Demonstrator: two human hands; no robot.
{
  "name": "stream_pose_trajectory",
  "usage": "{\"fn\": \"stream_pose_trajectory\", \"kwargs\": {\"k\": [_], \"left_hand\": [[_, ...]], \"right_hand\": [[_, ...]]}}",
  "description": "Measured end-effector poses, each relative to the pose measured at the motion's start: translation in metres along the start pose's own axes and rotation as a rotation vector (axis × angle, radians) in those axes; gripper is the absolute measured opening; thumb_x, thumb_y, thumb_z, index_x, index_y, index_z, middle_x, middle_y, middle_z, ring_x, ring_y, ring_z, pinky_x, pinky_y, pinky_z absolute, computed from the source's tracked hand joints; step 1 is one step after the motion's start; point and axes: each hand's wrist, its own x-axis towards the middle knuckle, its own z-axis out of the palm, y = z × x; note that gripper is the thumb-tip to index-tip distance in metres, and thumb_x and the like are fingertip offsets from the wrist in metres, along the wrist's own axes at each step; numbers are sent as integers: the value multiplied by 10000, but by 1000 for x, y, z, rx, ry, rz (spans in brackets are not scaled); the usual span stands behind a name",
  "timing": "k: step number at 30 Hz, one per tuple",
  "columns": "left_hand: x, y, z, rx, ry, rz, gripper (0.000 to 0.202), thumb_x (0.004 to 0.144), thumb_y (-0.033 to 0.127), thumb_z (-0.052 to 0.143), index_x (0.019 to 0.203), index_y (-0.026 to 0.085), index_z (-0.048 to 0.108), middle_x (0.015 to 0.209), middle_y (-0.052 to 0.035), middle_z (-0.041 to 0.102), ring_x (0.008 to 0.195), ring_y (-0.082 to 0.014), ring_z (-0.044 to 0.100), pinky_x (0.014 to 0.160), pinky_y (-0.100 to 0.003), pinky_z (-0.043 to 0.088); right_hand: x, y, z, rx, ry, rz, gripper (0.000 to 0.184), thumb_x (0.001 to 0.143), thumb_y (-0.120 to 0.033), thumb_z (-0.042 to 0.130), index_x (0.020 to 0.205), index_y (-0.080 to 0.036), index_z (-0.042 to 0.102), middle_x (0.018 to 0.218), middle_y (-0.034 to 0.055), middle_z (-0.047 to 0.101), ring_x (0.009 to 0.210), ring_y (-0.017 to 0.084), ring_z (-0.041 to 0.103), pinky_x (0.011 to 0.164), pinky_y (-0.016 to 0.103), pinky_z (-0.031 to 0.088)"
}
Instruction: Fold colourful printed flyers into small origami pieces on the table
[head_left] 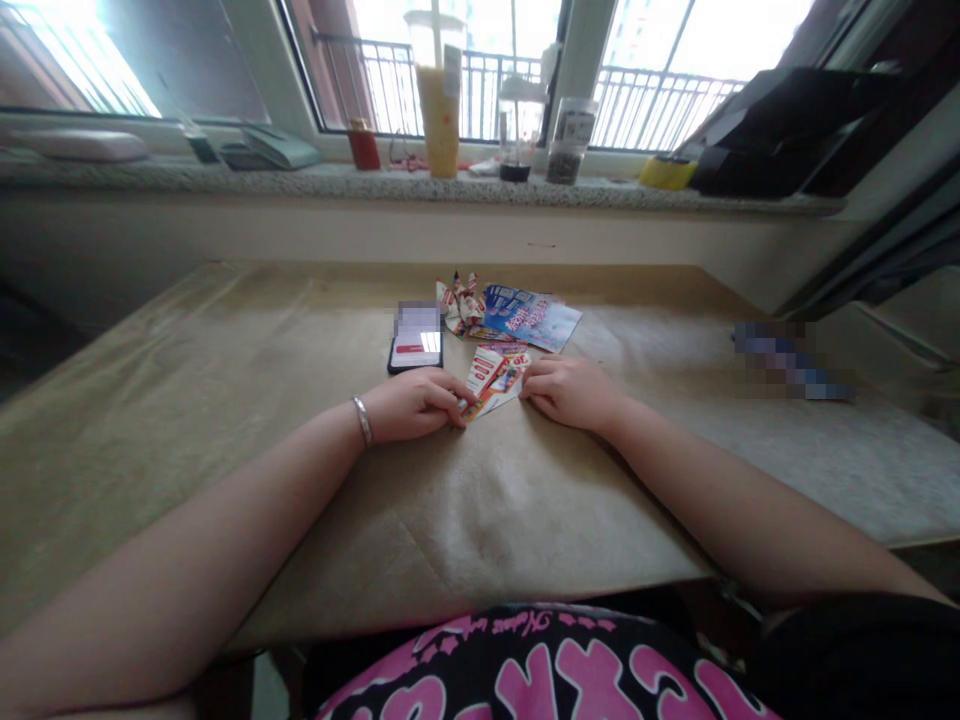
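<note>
Snugly — left hand (412,405) and right hand (570,392) flanking fanned coupon cards (491,382), fingers (448,392) together at their edges.

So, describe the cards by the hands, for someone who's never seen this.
On the brown-covered table, look between the left hand and the right hand. There lies a small fan of red-and-white printed cards. It sits right at both hands' fingers, unlike the blue leaflet farther off.
</note>
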Motion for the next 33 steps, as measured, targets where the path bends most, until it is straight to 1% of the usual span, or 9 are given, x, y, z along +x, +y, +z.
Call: {"fn": "stream_pose_trajectory", "kwargs": {"k": [4, 8, 12, 14, 16, 18, 25, 30, 33], "left_hand": [[0, 0, 0, -22, 2, -16, 314, 799, 69, 454, 776, 201, 738, 1065, -47, 692, 963, -141, 641, 894, -256, 494], [-1, -1, 0, -60, 5, -32, 318, 798, 70, 450, 781, 204, 738, 1052, -40, 697, 970, -137, 637, 900, -254, 490], [-2, -1, 0, -79, 8, -48, 311, 790, 71, 449, 784, 197, 734, 1045, -42, 700, 969, -142, 635, 904, -266, 488], [-2, 0, 0, -85, 4, -65, 302, 778, 65, 455, 803, 193, 728, 1042, -41, 700, 978, -146, 630, 913, -274, 483], [-1, 3, 0, -92, 1, -89, 296, 768, 58, 464, 836, 194, 718, 1028, -34, 705, 979, -145, 626, 916, -274, 481], [1, 7, 0, -98, -2, -110, 298, 771, 55, 466, 878, 195, 706, 1015, -29, 709, 975, -143, 625, 913, -274, 482], [7, 17, 10, -36, 41, -105, 291, 860, 124, 447, 1056, 193, 651, 1036, -52, 699, 938, -143, 637, 849, -295, 517], [10, 15, 15, 129, 128, -73, 279, 877, 169, 474, 1116, 155, 618, 1191, -108, 635, 1099, -184, 588, 951, -354, 491], [9, 12, 15, 200, 51, -91, 326, 892, 234, 497, 1195, 146, 580, 1300, -128, 565, 1219, -211, 515, 1038, -404, 433]], "right_hand": [[-3, 8, -7, -61, -72, 121, 264, 819, -155, 464, 818, -203, 724, 924, 43, 709, 822, 173, 624, 688, 267, 405], [-7, 15, -14, -113, -123, 214, 294, 825, -170, 440, 833, -221, 730, 948, 26, 715, 853, 171, 633, 657, 266, 382], [-8, 13, -17, -196, -160, 276, 304, 842, -199, 412, 820, -210, 715, 938, 41, 714, 857, 190, 630, 631, 280, 367], [-7, 9, -17, -223, -137, 341, 293, 848, -215, 406, 829, -202, 698, 919, 52, 711, 832, 198, 628, 622, 287, 367], [-5, 5, -15, -209, -64, 430, 263, 846, -222, 418, 866, -205, 680, 927, 49, 706, 825, 197, 625, 623, 287, 379], [-4, 4, -11, -173, 2, 461, 247, 853, -235, 429, 908, -203, 668, 942, 52, 698, 866, 203, 619, 659, 291, 407], [-1, 11, 6, 40, 31, 304, 327, 886, -399, 482, 1053, -188, 668, 1089, 104, 647, 1026, 240, 564, 897, 371, 445], [-1, 15, 14, 107, 44, 277, 356, 872, -395, 516, 1142, -198, 637, 1163, 113, 606, 1100, 249, 532, 958, 415, 426], [-1, 16, 16, 143, 53, 270, 362, 865, -378, 528, 1159, -193, 631, 1176, 117, 599, 1107, 246, 532, 973, 419, 420]]}}
